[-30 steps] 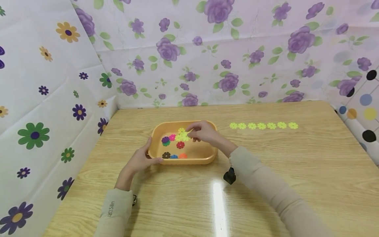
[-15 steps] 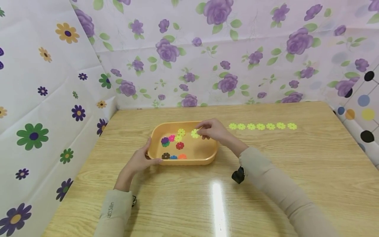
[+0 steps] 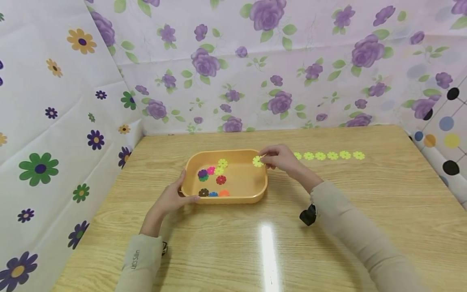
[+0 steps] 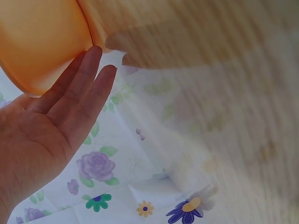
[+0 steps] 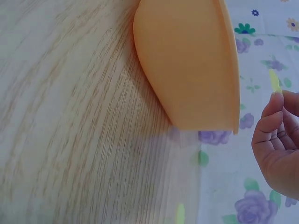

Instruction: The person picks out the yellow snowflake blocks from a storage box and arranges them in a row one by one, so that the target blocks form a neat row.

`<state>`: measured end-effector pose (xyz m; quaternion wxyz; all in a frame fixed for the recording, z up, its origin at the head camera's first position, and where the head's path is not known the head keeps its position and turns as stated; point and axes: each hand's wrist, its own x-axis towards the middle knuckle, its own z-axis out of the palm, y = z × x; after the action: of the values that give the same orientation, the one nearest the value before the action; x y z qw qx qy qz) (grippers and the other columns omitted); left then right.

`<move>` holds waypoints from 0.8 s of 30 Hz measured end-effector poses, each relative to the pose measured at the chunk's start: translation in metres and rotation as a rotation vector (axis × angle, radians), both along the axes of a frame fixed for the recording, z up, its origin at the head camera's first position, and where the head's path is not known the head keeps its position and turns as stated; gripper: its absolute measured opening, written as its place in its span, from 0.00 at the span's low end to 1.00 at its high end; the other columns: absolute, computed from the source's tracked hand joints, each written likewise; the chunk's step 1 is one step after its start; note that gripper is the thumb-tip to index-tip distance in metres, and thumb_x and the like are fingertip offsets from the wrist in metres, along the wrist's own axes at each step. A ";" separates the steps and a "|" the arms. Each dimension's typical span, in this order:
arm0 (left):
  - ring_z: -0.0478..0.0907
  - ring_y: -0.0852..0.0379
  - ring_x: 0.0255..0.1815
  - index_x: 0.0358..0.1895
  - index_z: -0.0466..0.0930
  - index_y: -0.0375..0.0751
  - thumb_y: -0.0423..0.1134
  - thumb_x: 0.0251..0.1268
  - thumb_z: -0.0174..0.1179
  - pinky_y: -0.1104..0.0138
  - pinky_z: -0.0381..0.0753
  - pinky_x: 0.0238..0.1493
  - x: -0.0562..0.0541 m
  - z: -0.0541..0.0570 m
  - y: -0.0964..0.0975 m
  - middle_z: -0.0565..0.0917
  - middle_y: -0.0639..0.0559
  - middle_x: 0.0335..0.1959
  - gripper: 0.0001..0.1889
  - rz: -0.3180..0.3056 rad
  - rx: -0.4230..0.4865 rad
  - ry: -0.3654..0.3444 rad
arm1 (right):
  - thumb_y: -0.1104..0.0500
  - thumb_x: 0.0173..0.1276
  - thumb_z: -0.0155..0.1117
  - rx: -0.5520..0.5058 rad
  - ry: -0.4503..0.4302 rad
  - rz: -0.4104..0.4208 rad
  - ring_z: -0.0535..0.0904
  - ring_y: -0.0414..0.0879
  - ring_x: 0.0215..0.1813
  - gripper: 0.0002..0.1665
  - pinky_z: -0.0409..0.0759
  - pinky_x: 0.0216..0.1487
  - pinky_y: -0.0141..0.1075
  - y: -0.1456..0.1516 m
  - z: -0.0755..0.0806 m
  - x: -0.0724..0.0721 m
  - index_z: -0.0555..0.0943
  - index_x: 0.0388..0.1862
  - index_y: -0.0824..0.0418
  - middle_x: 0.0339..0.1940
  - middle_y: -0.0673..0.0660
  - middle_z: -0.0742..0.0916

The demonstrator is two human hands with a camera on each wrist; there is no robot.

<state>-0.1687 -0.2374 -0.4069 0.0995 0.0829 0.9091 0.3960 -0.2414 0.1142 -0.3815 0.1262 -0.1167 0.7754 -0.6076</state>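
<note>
Over the tray's far right corner: I see one yellow flower-shaped disc (image 3: 257,161), raised above the rim and clear of it in my right wrist view, where it shows almost edge-on.
Right hand (image 3: 281,157): thumb and forefinger pinch that yellow disc; the other fingers curl in toward the palm.
Orange tray (image 3: 233,200): it sits on the table with its long side toward me.
Left hand (image 3: 169,198): it holds the tray's near left corner, well apart from the right hand; I have the thumb on the near rim and the other fingers along the outside wall.
Upper cluster in the tray: two more yellow discs (image 3: 219,170) lie close together, with a pink disc (image 3: 211,170) just beside them and a purple disc (image 3: 202,173) overlapping a green disc (image 3: 204,177).
Lower in the tray: a red disc (image 3: 221,179) lies by itself; along the near wall I make out a dark brown disc (image 3: 203,192), a blue disc (image 3: 213,194) and an orange disc (image 3: 224,193), the last two partly hidden by the rim.
Row on the right: I count six yellow discs in a line (image 3: 332,155), the leftmost partly covered by the right hand.
Table (image 3: 328,243): light wood grain, a bright streak of reflected light near the middle.
Sleeves (image 3: 350,223): beige on both arms, lettering on the left cuff.
Backdrop: purple-rose sheet (image 3: 248,81) behind.
</note>
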 end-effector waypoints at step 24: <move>0.75 0.46 0.45 0.71 0.37 0.34 0.48 0.49 0.68 0.61 0.76 0.45 0.000 0.001 0.001 0.62 0.29 0.63 0.55 -0.005 -0.008 0.019 | 0.62 0.64 0.60 0.032 -0.032 -0.079 0.77 0.42 0.28 0.19 0.74 0.30 0.33 0.064 -0.009 -0.010 0.75 0.51 0.71 0.29 0.53 0.82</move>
<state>-0.1683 -0.2369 -0.4061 0.0921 0.0888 0.9113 0.3913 -0.2509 0.1779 -0.3909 0.1165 -0.0743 0.7868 -0.6016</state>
